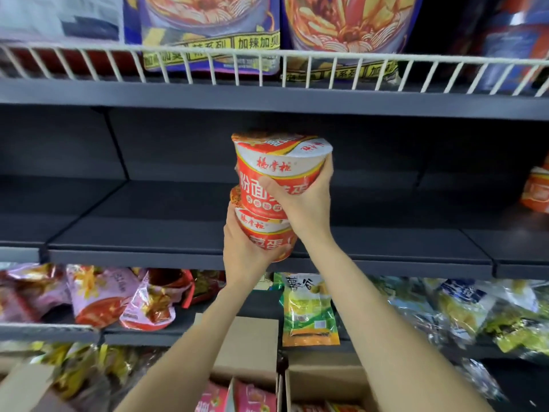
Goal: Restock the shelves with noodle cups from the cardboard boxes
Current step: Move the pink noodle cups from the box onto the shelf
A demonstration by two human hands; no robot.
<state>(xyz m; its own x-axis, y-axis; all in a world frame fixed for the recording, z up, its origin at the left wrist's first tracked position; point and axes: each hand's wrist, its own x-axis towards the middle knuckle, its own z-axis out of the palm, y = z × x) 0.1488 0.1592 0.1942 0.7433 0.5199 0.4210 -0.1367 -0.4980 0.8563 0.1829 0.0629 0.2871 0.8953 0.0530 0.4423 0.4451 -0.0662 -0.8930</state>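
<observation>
Two red-and-white noodle cups are stacked in front of the dark middle shelf (142, 233). My right hand (303, 203) grips the upper noodle cup (276, 171) from its right side. My left hand (246, 248) grips the lower noodle cup (267, 233) from below and the left. Both cups hang above the shelf's front edge. Another noodle cup (537, 188) stands on the same shelf at the far right. Open cardboard boxes (320, 379) sit below, between my forearms, with pink packets inside.
A white wire rail (267, 66) fronts the upper shelf, which holds large blue noodle bags (208, 31). The lower shelf carries pink snack bags (98, 292) at left and green and yellow bags (309, 310) at right.
</observation>
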